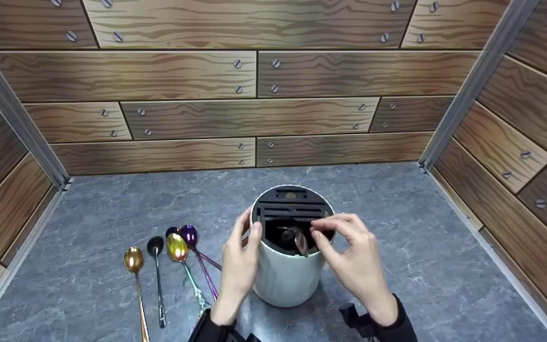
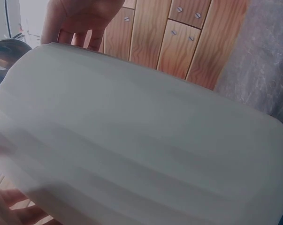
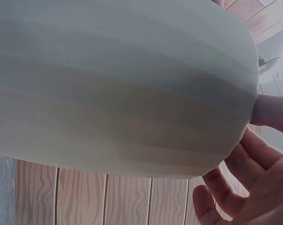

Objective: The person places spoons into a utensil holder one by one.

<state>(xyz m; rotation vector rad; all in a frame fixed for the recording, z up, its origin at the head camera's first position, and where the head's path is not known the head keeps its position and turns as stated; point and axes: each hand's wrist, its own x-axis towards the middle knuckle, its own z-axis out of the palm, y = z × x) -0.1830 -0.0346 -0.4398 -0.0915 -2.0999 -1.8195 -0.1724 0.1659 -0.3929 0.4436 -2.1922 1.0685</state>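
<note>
The white holder (image 1: 287, 280) stands upright on the grey desk (image 1: 397, 213), between the person's hands. The left hand (image 1: 238, 266) clasps its left side, thumb up at the rim and fingers wrapped towards the back, so that grip is clamped on the holder. The right hand (image 1: 356, 254) bends over the right side of the rim, with thumb and forefinger tips at the mouth; that grip is slightly apart, and nothing shows between the two tips. The other fingers of the right hand are loosely bent beside the holder's wall.

A black slotted insert (image 1: 268, 200) covers the rear of the holder's top. In the large gap in front of it, spoons stand with their bowls up: a brownish spoon (image 1: 301, 243) leans on the front rim, and beside it is a darker one, dim in the shadow.

To the left of the left hand, more spoons lie on the desk, bowls pointing away from the person: a gold spoon (image 1: 134, 259), a black spoon (image 1: 155, 247), a yellow spoon (image 1: 177, 247) with a greenish handle, and a purple spoon (image 1: 189, 236). A dark purple bowl (image 1: 172, 231) shows partly behind the yellow one.
</note>
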